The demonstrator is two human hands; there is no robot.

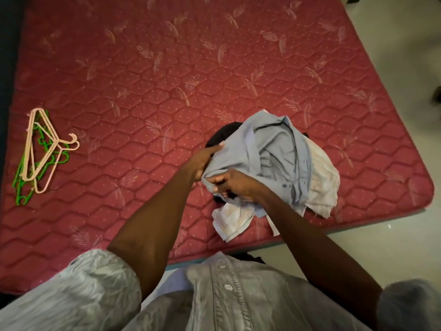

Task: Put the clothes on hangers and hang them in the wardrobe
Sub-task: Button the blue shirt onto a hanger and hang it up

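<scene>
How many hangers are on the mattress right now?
At least 4, stacked in one pile by the mattress's left edge: two pink hangers on top, green hangers beneath, apparently two; overlap may hide more.

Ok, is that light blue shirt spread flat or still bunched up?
Bunched up. The light blue shirt is crumpled in folds atop the pile, gripped by the left hand and right hand.

Both my hands on the light blue shirt (269,149), bunched atop the clothes pile near the mattress (191,68) corner. My left hand (202,161) grips its left edge, thumb out; my right hand (235,186) pinches a fold at the near side. A dark garment (224,133) and white cloth (322,173) lie beneath. Pink hangers (40,149) over green hangers (23,185) lie well apart, far left. Pale floor (393,44) at right.
</scene>
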